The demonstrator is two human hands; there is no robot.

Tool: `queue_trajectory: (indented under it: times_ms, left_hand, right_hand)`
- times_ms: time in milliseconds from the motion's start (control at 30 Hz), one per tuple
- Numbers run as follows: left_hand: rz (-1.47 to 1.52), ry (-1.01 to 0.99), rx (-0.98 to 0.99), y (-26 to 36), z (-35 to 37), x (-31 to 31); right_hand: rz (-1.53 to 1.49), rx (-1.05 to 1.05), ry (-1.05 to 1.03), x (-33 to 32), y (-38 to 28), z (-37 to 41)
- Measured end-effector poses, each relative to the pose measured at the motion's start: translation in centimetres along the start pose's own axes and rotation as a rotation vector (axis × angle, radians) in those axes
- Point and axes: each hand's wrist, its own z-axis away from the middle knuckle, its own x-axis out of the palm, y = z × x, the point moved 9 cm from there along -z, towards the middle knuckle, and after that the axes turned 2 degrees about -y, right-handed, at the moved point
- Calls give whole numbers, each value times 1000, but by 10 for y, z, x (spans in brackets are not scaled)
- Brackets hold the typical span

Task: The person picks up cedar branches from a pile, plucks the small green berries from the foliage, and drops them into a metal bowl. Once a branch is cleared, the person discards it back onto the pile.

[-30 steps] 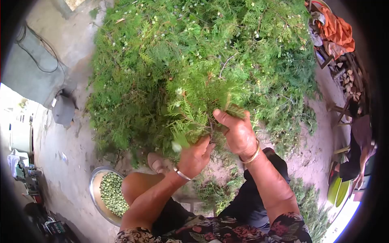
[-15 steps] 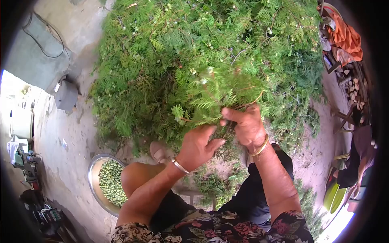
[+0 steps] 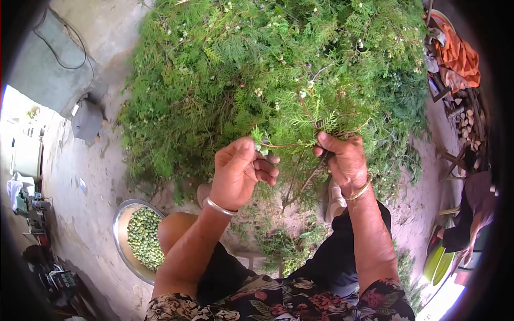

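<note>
My right hand (image 3: 347, 165) is closed around the woody stem of a cut conifer branch (image 3: 305, 179), whose green sprays spread above the knuckles. A thin side twig reaches left from it, with pale green cones (image 3: 262, 148) at its tip. My left hand (image 3: 235, 171) is at that tip, its thumb raised and its other fingers loosely curled, with a gap between them. Whether a fingertip touches the cones is hard to see. Beyond both hands lies a big heap of conifer branches (image 3: 187, 107) dotted with small pale cones.
A metal basin (image 3: 119, 219) holding many green cones (image 3: 143, 238) stands by my left knee. Loose sprigs (image 3: 281, 243) lie between my feet. At the right are stacked firewood (image 3: 468, 125), orange cloth (image 3: 458, 56) and a yellow-green basin (image 3: 438, 265); a grey box (image 3: 87, 123) stands left.
My right hand has moved slightly right and down with the branch. My left hand has shifted left and up and turned, so its thumb now points upward beside the twig's tip.
</note>
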Motion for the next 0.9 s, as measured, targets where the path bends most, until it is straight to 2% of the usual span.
queue_trajectory:
  times_ms: [67,133,267,300,367,433,567,633,700,767,800,867,900]
  left_hand:
    - [-31,43,31,0,1,-4]
    - [-127,189,64,1,0,-20]
    - [-199,297,25,13,4,-23]
    - [-199,297,24,17,4,-21]
    - [-460,244,67,33,4,-14]
    - [-444,262,62,41,4,-14]
    - [-448,174,-22,48,8,-11]
    - [-570,195,-87,54,13,-18]
    - [-457,159,-56,74,18,-30]
    - [-206,97,-38,81,21,-41]
    - [-204,96,-40,75,20,-44]
    - [35,-17,-57,53,15,-38]
    - [42,-20,-60,44,14,-35]
  right_hand:
    - [7,-5,6,2,3,1]
    - [14,-11,11,3,4,2]
    - [74,38,-53,8,8,3]
    - [89,71,-55,8,10,4]
    - [107,81,-74,9,10,4]
    - [126,92,-95,12,10,6]
    - [124,94,-132,16,8,9]
    - [144,95,-136,8,0,8]
    - [216,39,-73,-9,-17,6]
    - [166,22,-67,-15,-21,5]
    - [153,15,-31,-21,-21,5]
    - [148,16,28,-28,-25,4]
    - [154,16,33,-30,-26,4]
